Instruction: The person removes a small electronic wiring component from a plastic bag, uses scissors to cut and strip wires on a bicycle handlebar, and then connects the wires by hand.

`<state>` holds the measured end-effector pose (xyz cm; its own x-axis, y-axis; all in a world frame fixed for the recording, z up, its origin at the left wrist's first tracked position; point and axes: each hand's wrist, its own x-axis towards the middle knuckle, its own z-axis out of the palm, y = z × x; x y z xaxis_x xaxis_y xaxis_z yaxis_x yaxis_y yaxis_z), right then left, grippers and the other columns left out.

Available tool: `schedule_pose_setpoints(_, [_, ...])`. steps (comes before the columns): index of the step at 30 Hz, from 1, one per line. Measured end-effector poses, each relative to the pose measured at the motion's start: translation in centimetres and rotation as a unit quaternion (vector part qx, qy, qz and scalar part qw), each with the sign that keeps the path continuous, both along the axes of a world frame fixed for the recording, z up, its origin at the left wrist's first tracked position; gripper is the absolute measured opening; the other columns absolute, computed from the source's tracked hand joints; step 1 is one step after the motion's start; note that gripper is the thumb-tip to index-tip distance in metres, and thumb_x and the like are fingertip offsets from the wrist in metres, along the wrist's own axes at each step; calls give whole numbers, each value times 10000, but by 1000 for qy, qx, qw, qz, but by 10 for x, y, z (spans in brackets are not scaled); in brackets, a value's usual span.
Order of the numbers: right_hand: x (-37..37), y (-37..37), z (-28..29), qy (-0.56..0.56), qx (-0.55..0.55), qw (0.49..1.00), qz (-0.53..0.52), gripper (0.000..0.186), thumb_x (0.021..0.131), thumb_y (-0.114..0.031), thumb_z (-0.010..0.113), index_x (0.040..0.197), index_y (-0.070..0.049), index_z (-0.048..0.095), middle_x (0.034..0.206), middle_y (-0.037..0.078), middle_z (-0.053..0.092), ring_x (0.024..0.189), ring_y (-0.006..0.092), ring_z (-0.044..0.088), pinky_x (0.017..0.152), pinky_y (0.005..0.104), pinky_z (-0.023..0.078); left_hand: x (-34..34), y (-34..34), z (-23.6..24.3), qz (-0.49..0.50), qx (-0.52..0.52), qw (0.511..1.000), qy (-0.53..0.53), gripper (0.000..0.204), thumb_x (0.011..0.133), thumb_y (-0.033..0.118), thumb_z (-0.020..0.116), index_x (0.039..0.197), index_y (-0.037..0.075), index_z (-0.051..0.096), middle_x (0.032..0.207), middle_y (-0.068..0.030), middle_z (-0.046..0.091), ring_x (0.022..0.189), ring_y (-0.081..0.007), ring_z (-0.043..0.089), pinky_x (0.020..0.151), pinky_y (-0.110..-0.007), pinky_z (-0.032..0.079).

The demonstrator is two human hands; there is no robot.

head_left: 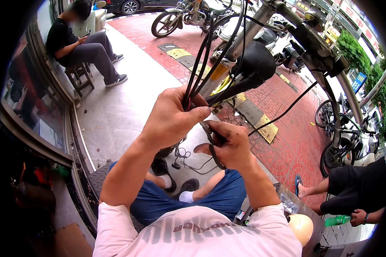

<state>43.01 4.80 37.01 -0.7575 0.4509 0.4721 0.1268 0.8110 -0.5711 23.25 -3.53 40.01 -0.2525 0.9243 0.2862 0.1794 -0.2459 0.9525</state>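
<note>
A pale shirt (197, 235) lies nearest the camera; beyond it, the left hand (169, 115) pinches a bundle of black cables (194, 75) left of a metal tube (254, 30). Just right, the right hand (232, 143) curls around a dark-handled tool (215, 156). The cables look light and springy, probably best gripped together near their lower ends.

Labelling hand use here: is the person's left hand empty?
No, the left hand is closed around several black cables beside the metal tube.
</note>
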Motion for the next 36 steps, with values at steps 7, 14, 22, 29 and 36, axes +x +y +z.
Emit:
schedule_pose_setpoints(7, [11,2,-29,69,-45,997,15,518,731,-341,962,1078,-13,760,632,29,545,537,113,446,518,269,399,1,1,2,3,-22,1000,-3,173,892,110,822,944,-24,727,791,-9,690,720,-66,608,644,-234,468])
schedule_pose_setpoints(14, [39,21,-32,181,5,983,-9,378,708,-306,908,929,-29,777,827,89,669,769,223,652,693,361,498,-7,-2,-1,-21,-15,999,-33,182,895,114,833,957,-26,734,830,-34,725,753,-75,652,682,-229,511])
schedule_pose_setpoints(22, [-24,6,11,259,-158,943,135,298,848,-155,817,1098,-22,723,1270,169,681,1164,231,667,972,356,516,-8,-8,4,-43,27,991,-122,212,911,164,787,1016,-11,729,793,0,683,610,-30,523,535,-193,365])
schedule_pose_setpoints(29, [-63,-24,-92,270,-210,936,80,291,848,2,762,1094,-44,612,1109,114,740,858,117,677,711,254,524,-13,-9,5,-29,53,991,-117,168,917,134,758,998,-8,717,792,-6,665,636,-38,515,568,-207,386])
schedule_pose_setpoints(36, [-95,-51,-118,260,-166,951,13,244,869,-34,775,1068,-14,635,817,69,733,694,121,686,656,270,545,-12,-8,1,-13,35,996,-82,180,925,136,762,1023,-11,728,788,3,652,641,-34,518,571,-205,388])
